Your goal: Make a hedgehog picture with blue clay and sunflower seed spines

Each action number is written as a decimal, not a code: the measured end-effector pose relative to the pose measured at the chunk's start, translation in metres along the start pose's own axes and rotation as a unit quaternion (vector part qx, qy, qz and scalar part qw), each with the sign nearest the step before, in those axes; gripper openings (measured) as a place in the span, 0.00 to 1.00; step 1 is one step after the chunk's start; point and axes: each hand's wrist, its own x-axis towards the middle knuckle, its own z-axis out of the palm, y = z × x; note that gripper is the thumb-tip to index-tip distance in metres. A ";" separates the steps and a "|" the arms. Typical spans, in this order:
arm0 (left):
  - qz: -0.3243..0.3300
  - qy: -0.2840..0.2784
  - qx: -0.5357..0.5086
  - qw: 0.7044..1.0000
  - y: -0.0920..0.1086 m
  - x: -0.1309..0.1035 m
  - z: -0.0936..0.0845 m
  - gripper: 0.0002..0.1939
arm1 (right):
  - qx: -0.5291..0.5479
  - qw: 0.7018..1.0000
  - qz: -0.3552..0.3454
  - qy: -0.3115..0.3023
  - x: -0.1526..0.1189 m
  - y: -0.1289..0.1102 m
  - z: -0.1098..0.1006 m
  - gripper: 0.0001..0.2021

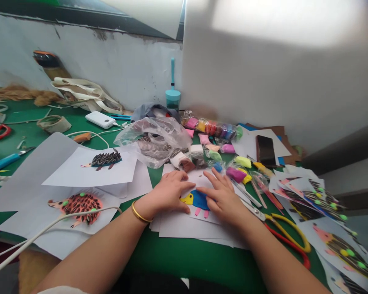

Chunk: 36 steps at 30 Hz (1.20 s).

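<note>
A small clay animal figure [199, 199] with a blue body, yellow head and pink feet lies flat on white paper [184, 229] in front of me. To its left my left hand [171, 192] rests on the sheet, fingers parted, thumb and forefinger around the yellow head. My right hand [223, 199] is spread over the right side, its fingertips touching the blue clay and partly covering it. Neither hand grips anything. Just beyond the fingers are packets of coloured clay [236, 174] and an open plastic bag [159, 141] of dark striped seeds.
Scissors with red and yellow handles [286, 232] lie by my right forearm. Finished seed hedgehog pictures [340, 241] are stacked at right; others [106, 159] lie at left. A white cable [64, 220] crosses the left papers. A phone [265, 150] and power bank [101, 119] sit farther back.
</note>
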 end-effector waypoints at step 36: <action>-0.003 -0.007 0.001 1.000 -0.001 0.001 0.001 0.45 | -0.036 0.999 0.023 -0.022 -0.004 0.008 -0.011 0.18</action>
